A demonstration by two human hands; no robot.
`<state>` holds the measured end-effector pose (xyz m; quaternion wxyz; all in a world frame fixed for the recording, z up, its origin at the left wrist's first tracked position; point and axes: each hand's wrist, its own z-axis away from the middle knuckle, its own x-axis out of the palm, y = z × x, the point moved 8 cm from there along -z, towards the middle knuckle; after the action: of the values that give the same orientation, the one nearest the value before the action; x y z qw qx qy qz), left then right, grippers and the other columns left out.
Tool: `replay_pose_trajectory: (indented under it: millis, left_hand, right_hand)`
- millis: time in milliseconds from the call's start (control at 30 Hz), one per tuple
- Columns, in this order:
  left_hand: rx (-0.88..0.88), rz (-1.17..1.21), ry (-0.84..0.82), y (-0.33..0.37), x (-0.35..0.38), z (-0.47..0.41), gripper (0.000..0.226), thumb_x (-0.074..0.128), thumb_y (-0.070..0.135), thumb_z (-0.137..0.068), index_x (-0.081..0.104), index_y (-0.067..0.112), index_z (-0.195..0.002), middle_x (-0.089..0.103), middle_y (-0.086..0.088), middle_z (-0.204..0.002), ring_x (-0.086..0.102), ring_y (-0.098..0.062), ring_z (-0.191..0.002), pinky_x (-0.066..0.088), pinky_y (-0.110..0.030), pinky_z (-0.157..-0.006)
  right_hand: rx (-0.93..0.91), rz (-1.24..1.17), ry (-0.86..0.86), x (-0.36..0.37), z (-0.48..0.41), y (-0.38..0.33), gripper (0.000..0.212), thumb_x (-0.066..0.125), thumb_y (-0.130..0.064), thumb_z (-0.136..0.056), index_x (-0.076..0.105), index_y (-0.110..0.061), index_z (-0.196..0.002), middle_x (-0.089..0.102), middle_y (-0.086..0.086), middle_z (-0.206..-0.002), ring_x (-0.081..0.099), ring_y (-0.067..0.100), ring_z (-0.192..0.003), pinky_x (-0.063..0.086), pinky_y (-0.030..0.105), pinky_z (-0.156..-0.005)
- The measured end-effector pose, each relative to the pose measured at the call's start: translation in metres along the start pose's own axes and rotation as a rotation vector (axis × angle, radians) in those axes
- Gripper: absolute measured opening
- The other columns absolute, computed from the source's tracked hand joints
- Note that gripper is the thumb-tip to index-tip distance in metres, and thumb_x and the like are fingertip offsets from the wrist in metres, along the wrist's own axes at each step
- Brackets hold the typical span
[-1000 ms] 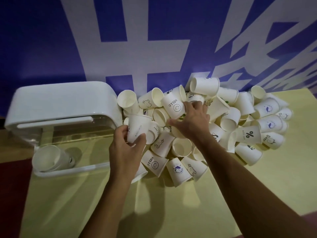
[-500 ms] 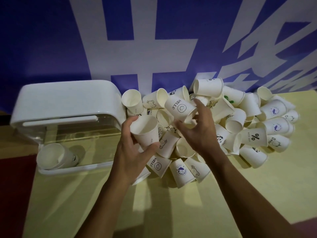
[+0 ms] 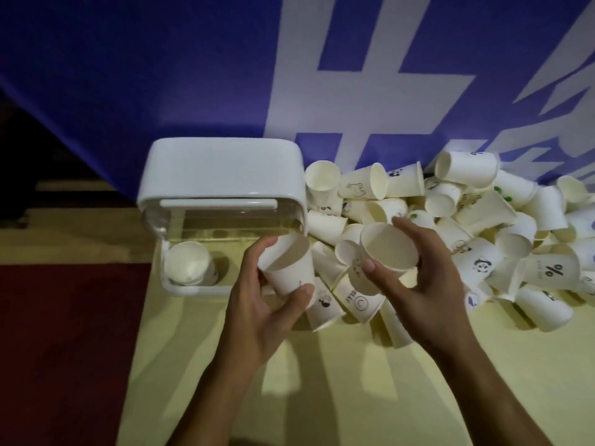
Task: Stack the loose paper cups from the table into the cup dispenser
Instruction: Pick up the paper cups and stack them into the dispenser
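Left grip (image 3: 257, 304): curled round plain cup (image 3: 286, 267).
Right grip (image 3: 428, 284): I see it clasping second cup (image 3: 388, 252).
Change: second cup lifted off pile (image 3: 483, 217).

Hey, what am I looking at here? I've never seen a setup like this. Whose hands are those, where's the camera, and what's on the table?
There is no machine here. These are a person's two bare hands, filmed by a wide-angle camera worn on their head and looking down. On the yellow table lies a pile of loose paper cups. A white cup dispenser stands to its left, with stacked cups already inside. The left hand grips one cup, and the right hand grips a second cup.
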<state>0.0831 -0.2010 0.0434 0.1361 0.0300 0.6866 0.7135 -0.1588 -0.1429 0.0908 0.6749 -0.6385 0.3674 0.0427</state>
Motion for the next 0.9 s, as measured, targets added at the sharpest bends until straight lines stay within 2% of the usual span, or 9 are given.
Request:
replay_pose_trajectory:
  millis: [100,267,367,433,533,600,700,833,900]
  left_hand:
    - [-0.038,0.02,0.03,-0.008,-0.037,0.011,0.072,0.079,0.05,-0.076,0.045,0.049,-0.139,0.059,0.023,-0.136,0.062,-0.006,-0.123,0.057,-0.028,-0.092]
    - [0.039,-0.079,0.127,-0.019,-0.117,0.023,0.071,0.074,0.047,-0.084,0.043,0.039,-0.147,0.055,0.018,-0.144,0.057,-0.014,-0.133,0.053,-0.036,-0.101]
    - [0.035,-0.107,0.229,-0.027,-0.16,0.024,0.083,0.081,0.046,-0.074,0.04,0.049,-0.146,0.058,0.016,-0.142,0.059,-0.015,-0.131,0.05,-0.031,-0.1]
    - [0.005,-0.083,0.252,-0.035,-0.181,0.021,0.081,0.085,0.048,-0.07,0.045,0.053,-0.141,0.06,0.015,-0.138,0.06,-0.017,-0.129,0.053,-0.04,-0.102]
    - [-0.011,-0.015,0.252,-0.041,-0.203,0.011,0.07,0.085,0.057,-0.073,0.052,0.052,-0.135,0.063,0.014,-0.136,0.061,-0.019,-0.129,0.054,-0.054,-0.102]
    - [0.018,-0.01,0.251,-0.038,-0.21,0.006,0.064,0.079,0.06,-0.08,0.051,0.049,-0.137,0.062,0.014,-0.136,0.061,-0.018,-0.129,0.055,-0.046,-0.101]
    - [0.042,-0.019,0.249,-0.032,-0.214,-0.002,0.058,0.075,0.047,-0.083,0.055,0.038,-0.136,0.066,0.014,-0.128,0.065,-0.016,-0.121,0.056,-0.028,-0.092]
    - [0.033,-0.069,0.236,-0.034,-0.212,-0.015,0.061,0.084,0.026,-0.074,0.06,0.032,-0.13,0.068,0.014,-0.122,0.066,-0.017,-0.114,0.059,-0.043,-0.089]
    - [0.036,-0.092,0.218,-0.034,-0.208,-0.022,0.062,0.086,0.026,-0.071,0.06,0.033,-0.126,0.067,0.014,-0.121,0.066,-0.017,-0.114,0.058,-0.047,-0.089]
  right_hand:
    - [0.026,-0.065,-0.07,0.032,0.018,-0.018,0.08,0.075,-0.069,-0.072,0.049,-0.044,-0.144,0.052,-0.032,-0.135,0.054,0.0,-0.124,0.052,0.038,-0.1]
    - [0.067,-0.172,-0.163,0.1,0.04,-0.054,0.079,0.091,-0.053,-0.069,0.056,-0.038,-0.138,0.062,-0.019,-0.132,0.06,0.007,-0.122,0.056,0.041,-0.099]
    - [0.079,-0.231,-0.191,0.135,0.047,-0.071,0.077,0.091,-0.046,-0.065,0.059,-0.038,-0.134,0.065,-0.015,-0.131,0.062,0.01,-0.123,0.056,0.047,-0.1]
    - [0.075,-0.234,-0.202,0.153,0.05,-0.082,0.076,0.098,-0.042,-0.064,0.06,-0.038,-0.131,0.066,-0.018,-0.129,0.063,0.008,-0.121,0.055,0.045,-0.1]
    - [0.06,-0.199,-0.202,0.171,0.05,-0.093,0.078,0.097,-0.046,-0.062,0.062,-0.036,-0.13,0.066,-0.02,-0.127,0.064,0.006,-0.118,0.055,0.04,-0.1]
    - [0.057,-0.199,-0.195,0.178,0.049,-0.096,0.08,0.097,-0.054,-0.06,0.062,-0.035,-0.13,0.066,-0.021,-0.126,0.064,0.007,-0.118,0.055,0.041,-0.099]
    - [0.062,-0.182,-0.188,0.185,0.047,-0.097,0.082,0.093,-0.058,-0.059,0.061,-0.036,-0.132,0.066,-0.022,-0.126,0.064,0.007,-0.118,0.056,0.042,-0.099]
    - [0.042,-0.147,-0.187,0.186,0.044,-0.099,0.08,0.095,-0.055,-0.064,0.06,-0.035,-0.133,0.065,-0.023,-0.127,0.064,0.007,-0.119,0.055,0.04,-0.099]
    - [0.04,-0.138,-0.187,0.185,0.042,-0.099,0.078,0.094,-0.052,-0.065,0.06,-0.035,-0.133,0.065,-0.022,-0.127,0.064,0.008,-0.118,0.055,0.04,-0.098]
